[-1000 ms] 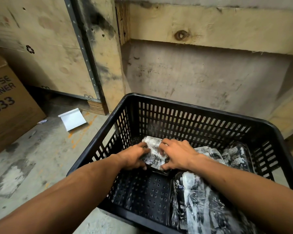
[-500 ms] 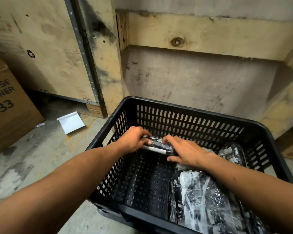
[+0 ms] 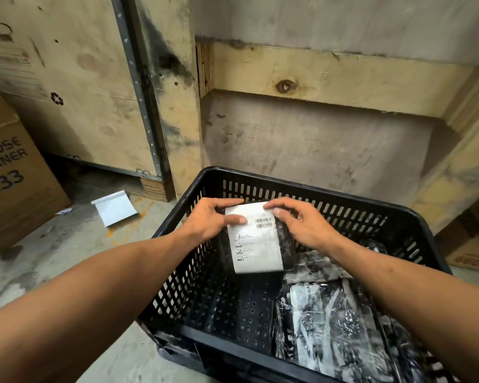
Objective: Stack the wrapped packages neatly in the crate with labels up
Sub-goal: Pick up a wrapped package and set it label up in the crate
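Wrapped package with white barcode label (image 3: 256,239) sits frame centre, label up, pinched between left hand (image 3: 213,221) and right hand (image 3: 302,225) above black slotted plastic crate (image 3: 302,186). Other wrapped packages (image 3: 332,324) lie lower right, labels unseen; left floor bare.

Two bare forearms reaching in from the lower corners, sleeveless as far as visible, left hand (image 3: 210,221) and right hand (image 3: 304,226) ungloved, short plain fingernails

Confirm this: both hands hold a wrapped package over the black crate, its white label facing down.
Not quite. The head view shows the left hand and right hand holding the package over the black crate, but its white label faces up, barcode visible.
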Action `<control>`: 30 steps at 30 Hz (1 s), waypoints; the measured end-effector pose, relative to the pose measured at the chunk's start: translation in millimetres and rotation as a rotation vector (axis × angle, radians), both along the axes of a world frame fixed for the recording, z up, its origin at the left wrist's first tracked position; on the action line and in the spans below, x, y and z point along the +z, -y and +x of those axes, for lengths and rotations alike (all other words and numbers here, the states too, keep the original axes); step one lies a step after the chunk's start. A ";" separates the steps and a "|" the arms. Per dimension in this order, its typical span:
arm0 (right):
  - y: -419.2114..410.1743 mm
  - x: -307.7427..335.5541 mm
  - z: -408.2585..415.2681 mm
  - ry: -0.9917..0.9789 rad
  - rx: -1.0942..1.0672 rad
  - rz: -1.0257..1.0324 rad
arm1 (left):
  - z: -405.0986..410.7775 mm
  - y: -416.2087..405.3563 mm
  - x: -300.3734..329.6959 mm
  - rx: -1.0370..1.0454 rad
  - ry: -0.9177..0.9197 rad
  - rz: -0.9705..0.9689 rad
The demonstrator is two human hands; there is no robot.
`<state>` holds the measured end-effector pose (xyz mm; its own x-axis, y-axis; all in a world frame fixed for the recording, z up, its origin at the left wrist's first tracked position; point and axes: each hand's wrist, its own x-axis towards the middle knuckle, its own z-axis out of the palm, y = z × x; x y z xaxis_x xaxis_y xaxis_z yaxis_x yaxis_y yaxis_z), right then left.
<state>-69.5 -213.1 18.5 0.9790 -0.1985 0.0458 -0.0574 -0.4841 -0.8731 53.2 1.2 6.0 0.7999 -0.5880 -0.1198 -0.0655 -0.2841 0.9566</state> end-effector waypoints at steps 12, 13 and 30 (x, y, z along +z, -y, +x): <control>-8.1 20.5 -20.5 0.056 -0.135 0.167 | -15.1 3.2 19.4 0.048 -0.140 -0.209; -9.8 19.6 -23.7 0.024 -0.086 0.189 | -16.3 3.3 22.3 0.078 -0.138 -0.225; -39.6 -26.4 -19.5 -0.308 -0.039 0.166 | -34.6 -10.1 -6.4 -0.015 -0.231 0.207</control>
<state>-89.0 -173.5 -7.9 0.9333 -0.2158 -0.2871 -0.3463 -0.3289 -0.8786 18.6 11.3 -0.5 0.7293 -0.5433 -0.4159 0.1412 -0.4753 0.8684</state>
